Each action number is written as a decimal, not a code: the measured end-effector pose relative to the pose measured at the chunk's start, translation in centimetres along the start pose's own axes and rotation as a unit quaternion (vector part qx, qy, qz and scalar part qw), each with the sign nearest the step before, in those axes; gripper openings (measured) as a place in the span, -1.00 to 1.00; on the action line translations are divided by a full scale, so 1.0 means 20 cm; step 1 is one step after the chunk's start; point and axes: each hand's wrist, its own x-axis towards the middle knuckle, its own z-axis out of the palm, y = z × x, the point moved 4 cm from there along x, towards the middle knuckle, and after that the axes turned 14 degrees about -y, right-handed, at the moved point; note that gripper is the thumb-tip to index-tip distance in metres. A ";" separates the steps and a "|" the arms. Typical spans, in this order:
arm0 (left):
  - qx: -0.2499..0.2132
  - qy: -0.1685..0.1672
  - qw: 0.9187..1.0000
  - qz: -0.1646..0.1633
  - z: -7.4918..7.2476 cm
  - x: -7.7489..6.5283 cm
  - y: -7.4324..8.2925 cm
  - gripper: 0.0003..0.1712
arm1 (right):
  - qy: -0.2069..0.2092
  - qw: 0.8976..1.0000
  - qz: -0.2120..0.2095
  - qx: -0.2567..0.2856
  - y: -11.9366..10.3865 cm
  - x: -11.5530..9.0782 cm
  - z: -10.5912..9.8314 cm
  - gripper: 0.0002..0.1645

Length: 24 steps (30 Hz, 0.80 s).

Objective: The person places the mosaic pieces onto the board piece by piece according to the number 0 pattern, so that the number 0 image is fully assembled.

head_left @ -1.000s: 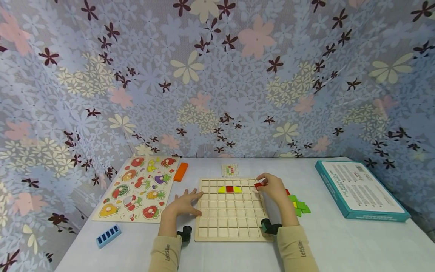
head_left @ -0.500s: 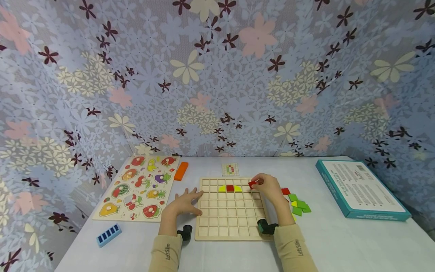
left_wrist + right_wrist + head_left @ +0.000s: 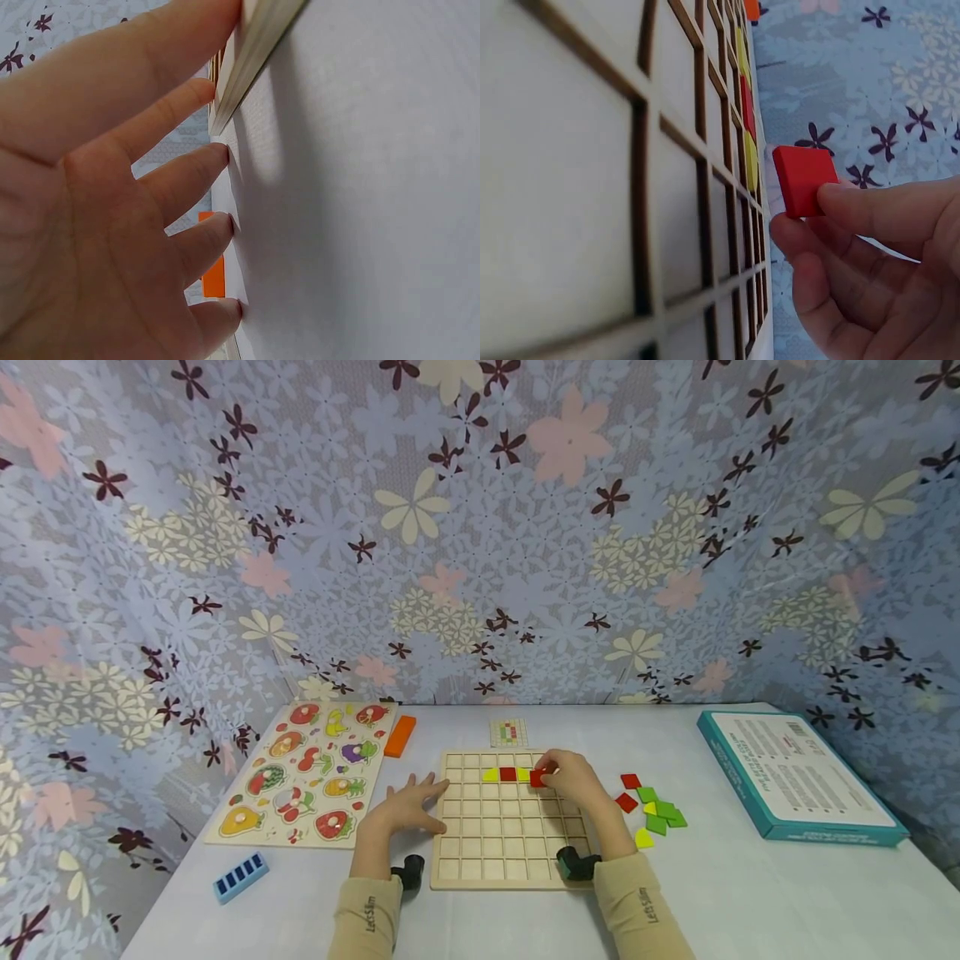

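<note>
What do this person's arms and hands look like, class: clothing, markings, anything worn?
The left hand and right hand wear no gloves. The left sleeve and right sleeve are beige, each with small dark lettering along the forearm. A small black device with a rounded end sits at each wrist.

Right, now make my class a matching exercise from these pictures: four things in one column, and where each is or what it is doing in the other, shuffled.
Things
1. Left hand
2. Printed card
3. Right hand
4. Teal box

Places and states
A. Pinching a red tile
B. Lying to the right of the green tiles
C. Fingers spread, at the left edge of the grid board
D. Lying just beyond the board's far edge

Pairs: 1-C, 2-D, 3-A, 4-B
</note>
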 end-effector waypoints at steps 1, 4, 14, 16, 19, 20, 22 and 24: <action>0.001 0.000 1.000 0.000 0.00 0.00 0.00 -0.15 | -0.001 1.000 -0.003 -0.003 -0.01 0.00 0.01 -0.88; 0.001 0.000 1.000 0.000 0.00 0.00 0.00 -0.15 | -0.006 1.000 -0.006 -0.017 -0.01 0.02 0.03 -0.88; -0.004 -0.001 1.000 0.001 0.00 0.00 0.00 -0.15 | -0.002 0.999 -0.005 -0.034 -0.01 0.02 0.06 -0.89; -0.003 -0.002 1.000 0.001 0.00 0.00 0.00 -0.15 | 0.001 0.999 -0.009 -0.035 -0.01 0.02 0.06 -0.89; -0.002 0.001 1.000 0.001 0.00 0.00 0.00 -0.15 | 0.002 0.999 -0.010 -0.034 0.00 0.02 0.06 -0.90; -0.001 0.002 1.000 0.002 0.00 0.00 0.00 -0.15 | 0.002 0.999 -0.010 -0.035 0.00 0.02 0.06 -0.90; 0.001 0.004 1.000 0.003 0.00 0.00 0.00 -0.15 | 0.002 0.999 -0.010 -0.036 0.00 0.02 0.06 -0.90; 0.000 0.004 1.000 0.002 0.00 0.00 0.01 -0.14 | 0.001 0.999 -0.010 -0.034 0.00 0.02 0.06 -0.90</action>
